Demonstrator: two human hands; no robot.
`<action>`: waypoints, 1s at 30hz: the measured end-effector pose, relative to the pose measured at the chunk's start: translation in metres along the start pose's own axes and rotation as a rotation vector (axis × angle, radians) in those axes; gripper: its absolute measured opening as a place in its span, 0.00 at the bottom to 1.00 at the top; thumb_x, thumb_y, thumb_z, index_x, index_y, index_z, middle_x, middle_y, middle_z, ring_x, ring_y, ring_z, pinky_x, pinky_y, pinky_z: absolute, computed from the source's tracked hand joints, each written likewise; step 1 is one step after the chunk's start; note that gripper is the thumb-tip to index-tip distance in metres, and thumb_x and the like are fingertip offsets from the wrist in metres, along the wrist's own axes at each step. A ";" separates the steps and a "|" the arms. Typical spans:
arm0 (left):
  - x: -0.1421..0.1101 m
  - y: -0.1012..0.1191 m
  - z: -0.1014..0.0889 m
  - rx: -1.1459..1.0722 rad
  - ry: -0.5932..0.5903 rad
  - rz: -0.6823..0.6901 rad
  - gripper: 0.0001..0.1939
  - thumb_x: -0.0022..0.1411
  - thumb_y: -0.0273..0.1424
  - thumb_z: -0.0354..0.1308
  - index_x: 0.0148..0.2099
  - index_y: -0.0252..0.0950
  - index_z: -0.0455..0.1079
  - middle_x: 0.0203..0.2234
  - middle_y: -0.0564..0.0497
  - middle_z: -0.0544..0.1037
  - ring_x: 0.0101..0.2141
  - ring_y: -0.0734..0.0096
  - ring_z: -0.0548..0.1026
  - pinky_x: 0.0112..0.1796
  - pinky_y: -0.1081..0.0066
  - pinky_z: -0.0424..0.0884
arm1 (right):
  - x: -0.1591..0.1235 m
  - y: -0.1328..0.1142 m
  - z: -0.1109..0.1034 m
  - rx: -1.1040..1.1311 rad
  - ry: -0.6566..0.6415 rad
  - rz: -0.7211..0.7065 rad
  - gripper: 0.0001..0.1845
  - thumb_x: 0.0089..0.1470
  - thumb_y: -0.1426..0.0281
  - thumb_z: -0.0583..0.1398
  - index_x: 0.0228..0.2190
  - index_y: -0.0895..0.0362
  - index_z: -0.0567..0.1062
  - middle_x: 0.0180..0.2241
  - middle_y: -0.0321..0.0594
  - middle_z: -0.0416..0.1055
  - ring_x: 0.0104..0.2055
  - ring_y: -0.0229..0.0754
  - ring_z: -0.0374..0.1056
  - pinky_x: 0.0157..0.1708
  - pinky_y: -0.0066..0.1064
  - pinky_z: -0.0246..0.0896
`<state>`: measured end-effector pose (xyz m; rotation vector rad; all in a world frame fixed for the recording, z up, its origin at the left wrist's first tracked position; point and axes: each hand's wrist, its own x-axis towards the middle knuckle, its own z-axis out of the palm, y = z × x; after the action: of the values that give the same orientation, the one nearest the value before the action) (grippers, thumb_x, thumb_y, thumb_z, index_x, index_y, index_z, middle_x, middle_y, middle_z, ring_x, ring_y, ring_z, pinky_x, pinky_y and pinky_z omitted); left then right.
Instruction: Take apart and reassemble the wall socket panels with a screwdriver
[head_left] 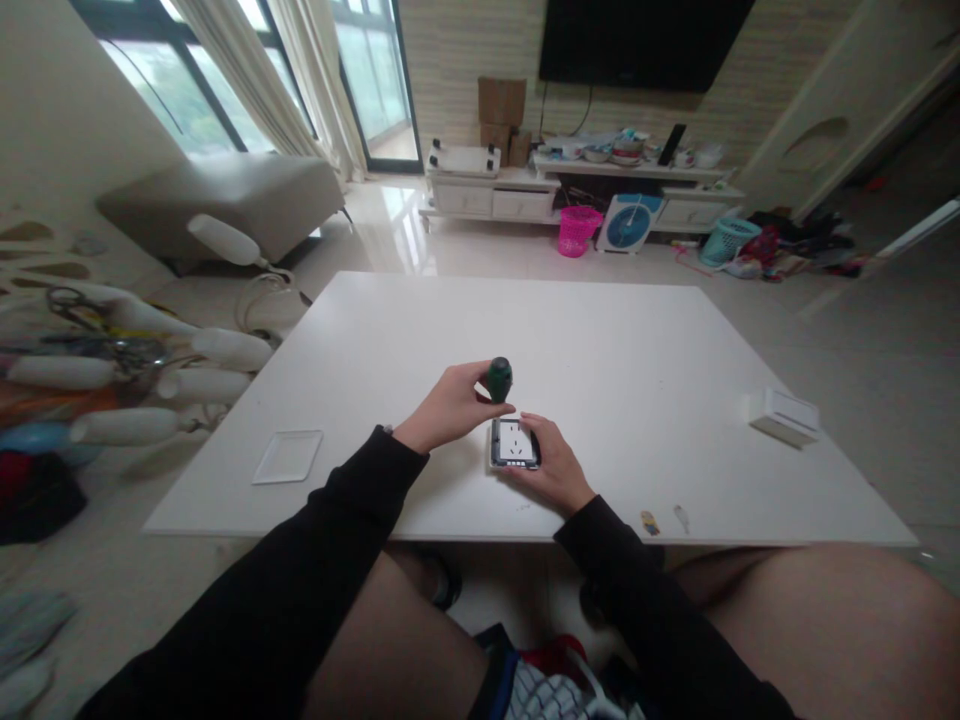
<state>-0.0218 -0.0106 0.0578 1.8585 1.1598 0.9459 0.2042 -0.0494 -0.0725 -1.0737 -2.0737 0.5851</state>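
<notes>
Wall socket (515, 440): positioned on the table (570, 350), near the edge closest to the person, between the two hands. Its white face carries slots and is bordered by a dark frame. The right hand (553, 462) is clamped on the socket, with fingers at its far edge and near edge. The left hand (457, 402) is closed on a green screwdriver handle (500, 380), held upright directly beyond the socket; whether the tool touches the socket cannot be determined. The hands are close to each other, at the far and right sides of the socket.

Left of the socket, well apart: a square, pale frame (288, 457), lying flat. Right of the socket, near the same table edge: a small yellow-and-dark packet (649, 522) and, just beside it, a small clear packet (681, 517). Farther right, near the right table edge: a white box (784, 416). Beyond the table, on the floor: a pink basket (577, 232) and, just beside it, a blue-and-white fan (628, 223).
</notes>
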 end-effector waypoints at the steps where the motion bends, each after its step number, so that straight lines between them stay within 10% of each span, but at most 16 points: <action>1: 0.000 0.000 0.000 0.014 0.004 -0.004 0.12 0.53 0.30 0.72 0.40 0.33 0.77 0.36 0.47 0.82 0.35 0.65 0.79 0.36 0.67 0.79 | 0.000 0.001 0.001 0.001 0.002 0.003 0.40 0.50 0.57 0.72 0.60 0.51 0.65 0.60 0.52 0.68 0.64 0.59 0.64 0.62 0.56 0.62; 23: -0.004 0.008 -0.013 -0.089 -0.269 0.029 0.23 0.61 0.24 0.63 0.58 0.36 0.69 0.38 0.47 0.82 0.39 0.67 0.81 0.43 0.65 0.77 | 0.001 -0.004 -0.001 -0.018 0.001 0.006 0.38 0.51 0.56 0.72 0.59 0.51 0.66 0.59 0.52 0.68 0.63 0.59 0.64 0.62 0.55 0.63; 30: -0.004 0.000 0.005 -0.061 -0.149 0.100 0.06 0.63 0.29 0.62 0.40 0.35 0.69 0.37 0.48 0.78 0.39 0.67 0.78 0.43 0.64 0.78 | 0.000 0.002 0.001 -0.025 -0.003 -0.008 0.38 0.52 0.56 0.72 0.59 0.52 0.66 0.60 0.53 0.68 0.64 0.59 0.63 0.62 0.56 0.62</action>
<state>-0.0187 -0.0152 0.0548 1.9176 0.9470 0.8716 0.2040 -0.0490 -0.0746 -1.0791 -2.0918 0.5581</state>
